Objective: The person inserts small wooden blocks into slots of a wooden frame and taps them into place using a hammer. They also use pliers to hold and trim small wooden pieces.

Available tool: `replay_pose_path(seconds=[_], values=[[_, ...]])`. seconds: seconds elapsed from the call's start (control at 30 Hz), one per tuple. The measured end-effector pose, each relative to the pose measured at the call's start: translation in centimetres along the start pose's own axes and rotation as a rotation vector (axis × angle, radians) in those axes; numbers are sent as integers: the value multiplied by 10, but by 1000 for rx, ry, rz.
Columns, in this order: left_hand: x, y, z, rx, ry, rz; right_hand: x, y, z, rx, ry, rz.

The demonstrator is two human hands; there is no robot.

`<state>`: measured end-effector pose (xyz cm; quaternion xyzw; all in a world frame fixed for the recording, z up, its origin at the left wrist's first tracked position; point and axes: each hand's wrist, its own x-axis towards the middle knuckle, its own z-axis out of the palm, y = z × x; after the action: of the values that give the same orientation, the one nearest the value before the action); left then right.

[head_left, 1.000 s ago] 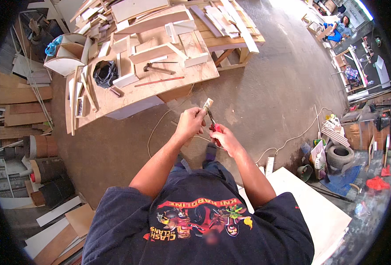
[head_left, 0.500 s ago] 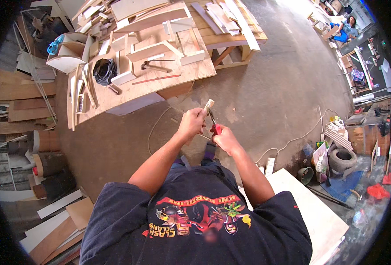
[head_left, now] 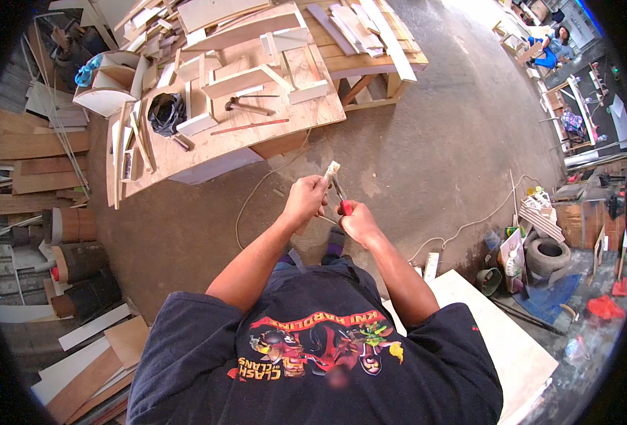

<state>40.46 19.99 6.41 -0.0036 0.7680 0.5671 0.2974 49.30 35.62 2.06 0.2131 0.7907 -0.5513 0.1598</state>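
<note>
In front of my body, my left hand (head_left: 305, 200) is closed round a small pale wood piece (head_left: 332, 168), whose light end sticks up past the fingers. Close beside it on the right, my right hand (head_left: 360, 221) grips red-handled pliers (head_left: 346, 207). Their dark metal jaws reach up to the wood piece near its top end. Whether the jaws are closed on something there is too small to tell. Both hands are held above the concrete floor, short of the workbench.
Ahead to the left, a plywood workbench (head_left: 186, 166) bears wooden frames, a hammer (head_left: 249, 106) and a black bag-lined container (head_left: 167, 115). A cable (head_left: 257, 185) runs over the floor. Boards (head_left: 33, 145) are stacked at left; a pale panel (head_left: 483, 340) lies at lower right. A person (head_left: 550, 53) sits far right.
The wood piece and the pliers have shifted slightly down and to the left. Both hands keep their grip.
</note>
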Motion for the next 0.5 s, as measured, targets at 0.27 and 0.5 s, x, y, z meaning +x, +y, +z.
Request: replay_pose_path(seconds=[0.27, 0.5], values=[[-2, -15, -3, 0, 14, -47, 8, 16, 10, 2, -108, 82], [-4, -31, -11, -3, -12, -41, 18, 22, 24, 216, -259, 166]])
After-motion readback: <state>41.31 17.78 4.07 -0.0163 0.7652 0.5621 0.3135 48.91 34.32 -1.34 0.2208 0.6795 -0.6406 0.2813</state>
